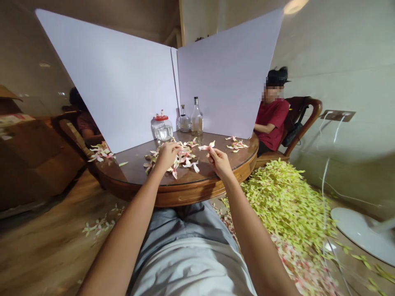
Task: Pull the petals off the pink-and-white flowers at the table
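Between the thumb and fingers of my right hand (219,161) is a pink and cream flower (207,146), raised just over the table. My left hand (169,155) reaches to the flower pile (185,158), its fingers bent together at the blossoms; whatever they pinch is too small to make out. The loose pink and cream flowers lie spread on the glossy round wooden table (135,170), around and between my hands.
Behind the pile stand a red-lidded glass jar (163,129) and two glass bottles (196,119). White panels (123,82) divide the table. A person in red (273,123) sits to the right. Yellow-green flowers (284,201) heap on the floor beside a white stand base (364,230).
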A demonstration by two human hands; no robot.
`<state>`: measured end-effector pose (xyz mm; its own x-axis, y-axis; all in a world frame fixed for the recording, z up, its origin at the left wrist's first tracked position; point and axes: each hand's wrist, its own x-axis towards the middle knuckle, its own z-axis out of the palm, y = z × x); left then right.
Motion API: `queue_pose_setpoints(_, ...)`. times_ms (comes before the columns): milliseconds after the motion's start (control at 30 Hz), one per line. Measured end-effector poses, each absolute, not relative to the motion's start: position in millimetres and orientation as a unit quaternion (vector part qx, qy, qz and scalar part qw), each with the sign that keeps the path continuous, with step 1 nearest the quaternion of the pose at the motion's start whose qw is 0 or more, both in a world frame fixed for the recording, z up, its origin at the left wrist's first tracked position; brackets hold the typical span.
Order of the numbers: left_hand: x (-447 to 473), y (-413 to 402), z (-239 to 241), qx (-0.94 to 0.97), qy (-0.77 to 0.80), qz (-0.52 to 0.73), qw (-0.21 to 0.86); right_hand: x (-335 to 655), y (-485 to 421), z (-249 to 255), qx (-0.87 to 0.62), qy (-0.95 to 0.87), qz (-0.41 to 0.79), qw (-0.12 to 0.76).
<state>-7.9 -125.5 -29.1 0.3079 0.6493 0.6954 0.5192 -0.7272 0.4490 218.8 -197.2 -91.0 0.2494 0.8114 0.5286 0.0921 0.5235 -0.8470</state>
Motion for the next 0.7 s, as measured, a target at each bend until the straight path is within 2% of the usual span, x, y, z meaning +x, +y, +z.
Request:
queue_pose_setpoints(100,7,-133,-32,0.856,0.295,0.418,0.072,219,-204,-86,-0.412,-0.584,0.272,0.644)
queue_pose_setpoints(300,32,-141,-28,0.88,0.229,0.408,0.081,214,-216,-63,-0.429,-0.665,0.24,0.563)
queue_pose_setpoints(500,32,-143,-25,0.883,0.198,0.418,0.084,217,-223,-54,-0.449,-0.693,0.183,0.533)
queue_pose_setpoints(700,30,-143,-28,0.897,0.166,0.399,0.09,219,-227,-60,-0.461,-0.706,0.18,0.507)
